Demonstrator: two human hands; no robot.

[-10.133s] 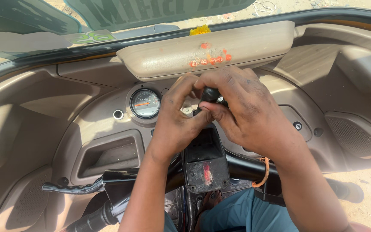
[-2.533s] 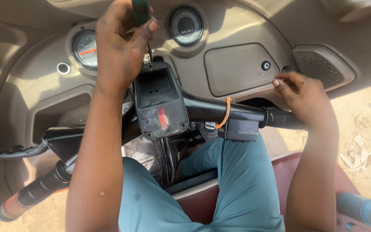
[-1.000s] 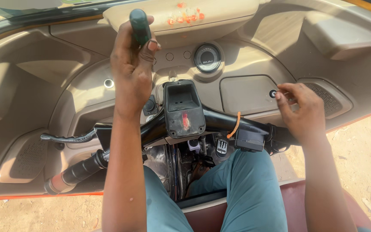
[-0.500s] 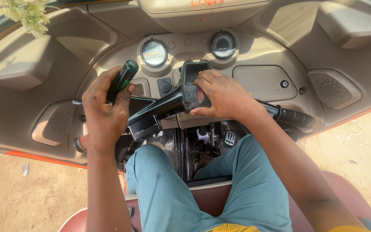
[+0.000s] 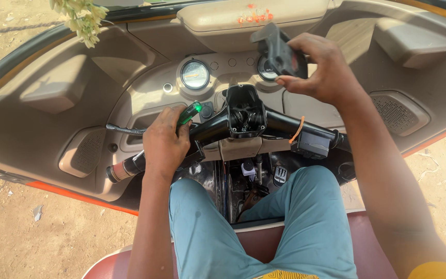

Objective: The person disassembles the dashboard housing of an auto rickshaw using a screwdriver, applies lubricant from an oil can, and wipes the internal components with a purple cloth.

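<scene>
**Black cover lifted off the handlebar housing, screwdriver held in the other hand**

The right hand (image 5: 321,67) is raised in front of the dashboard (image 5: 145,57), its fingers curled and pinching a black cover (image 5: 277,49) along the lower edge. The cover is tilted, its long axis running from upper left down to lower right, with one broad face turned up and to the left. It hangs clear above the handlebar (image 5: 280,121) and partly hides the round gauge (image 5: 264,67) behind it.

The left hand (image 5: 163,144) rests closed on the left side of the handlebar, wrapped round a screwdriver (image 5: 188,113). Only the green end of the handle shows, sticking out of the fist and pointing up and to the right, toward the open housing (image 5: 244,111). The blade is hidden by the hand.

The housing sits at the middle of the handlebar, uncovered, with dark parts visible inside. An orange tie (image 5: 298,129) loops round the bar just right of it, beside a black switch box (image 5: 313,144). A second round gauge (image 5: 194,75) sits up left on the dashboard. A lever (image 5: 122,130) juts out left past the fist. Below, the person's knees in blue-grey trousers (image 5: 264,227) frame the pedals (image 5: 264,173).
</scene>
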